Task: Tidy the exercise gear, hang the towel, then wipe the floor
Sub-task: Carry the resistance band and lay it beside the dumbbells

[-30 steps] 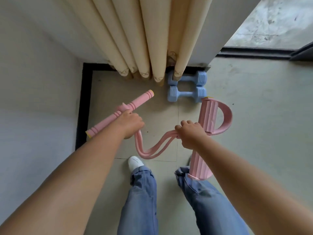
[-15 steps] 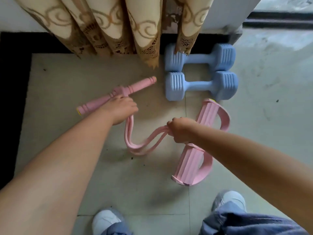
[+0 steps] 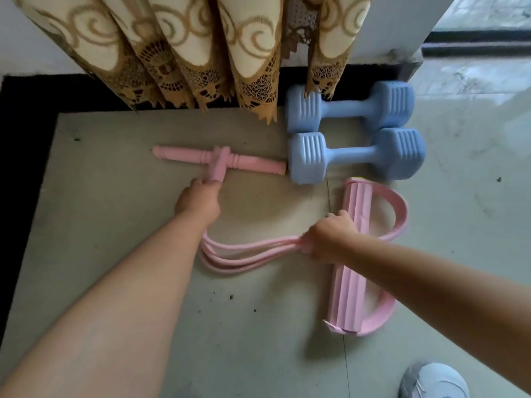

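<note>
A person lays a pink pull-rope trainer on the floor (image 3: 120, 254) beside two dumbbells (image 3: 356, 158) — left hand (image 3: 198, 201) pinching the strap under the handle bar (image 3: 219, 160), right hand (image 3: 330, 238) clutching the bands (image 3: 247, 254) by the foot pedal (image 3: 353, 259), apparently to line it up against the wall.

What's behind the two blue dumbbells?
Behind the blue dumbbells run a dark floor border and white wall. The curtain hem overlaps the far dumbbell's left end, hiding what's behind it.
</note>
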A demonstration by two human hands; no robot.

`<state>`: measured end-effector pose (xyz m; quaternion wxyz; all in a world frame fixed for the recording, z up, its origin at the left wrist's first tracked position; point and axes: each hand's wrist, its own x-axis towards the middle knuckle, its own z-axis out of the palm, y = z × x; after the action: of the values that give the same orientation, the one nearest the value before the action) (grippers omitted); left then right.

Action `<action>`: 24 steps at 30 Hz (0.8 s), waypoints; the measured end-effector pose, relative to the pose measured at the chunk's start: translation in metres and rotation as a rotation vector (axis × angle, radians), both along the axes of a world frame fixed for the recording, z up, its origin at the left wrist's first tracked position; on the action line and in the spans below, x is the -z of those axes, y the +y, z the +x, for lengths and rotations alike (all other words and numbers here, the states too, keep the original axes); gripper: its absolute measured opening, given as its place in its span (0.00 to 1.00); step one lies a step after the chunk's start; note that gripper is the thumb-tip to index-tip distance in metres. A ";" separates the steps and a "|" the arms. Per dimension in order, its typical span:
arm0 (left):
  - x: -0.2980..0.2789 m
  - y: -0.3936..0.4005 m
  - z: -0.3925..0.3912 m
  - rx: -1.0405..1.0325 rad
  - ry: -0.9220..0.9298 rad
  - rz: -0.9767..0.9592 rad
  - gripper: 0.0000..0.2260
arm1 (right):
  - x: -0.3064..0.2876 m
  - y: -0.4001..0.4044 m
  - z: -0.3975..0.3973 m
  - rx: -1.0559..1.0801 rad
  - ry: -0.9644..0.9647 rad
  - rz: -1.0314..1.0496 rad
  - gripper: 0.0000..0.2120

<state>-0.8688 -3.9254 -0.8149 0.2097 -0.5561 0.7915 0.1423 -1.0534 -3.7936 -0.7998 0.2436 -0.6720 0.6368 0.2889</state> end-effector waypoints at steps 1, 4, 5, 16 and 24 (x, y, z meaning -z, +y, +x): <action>0.001 -0.001 0.000 -0.022 0.008 0.002 0.16 | 0.000 0.004 -0.002 -0.031 -0.007 -0.006 0.15; 0.007 -0.005 -0.004 -0.076 0.039 -0.002 0.16 | -0.002 0.008 -0.008 -0.045 -0.035 -0.044 0.13; 0.009 -0.007 -0.006 -0.140 0.070 0.000 0.16 | -0.002 0.008 -0.009 -0.032 -0.035 -0.072 0.12; 0.008 -0.045 -0.044 -0.581 0.425 0.008 0.20 | 0.002 -0.001 0.009 0.335 -0.146 -0.182 0.13; 0.021 -0.053 -0.040 -0.412 0.370 -0.143 0.16 | 0.007 -0.013 0.019 0.294 -0.208 -0.198 0.14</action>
<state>-0.9087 -3.9779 -0.8356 -0.0116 -0.6832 0.6947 0.2248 -1.0342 -3.8069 -0.8073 0.2806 -0.6187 0.7247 0.1152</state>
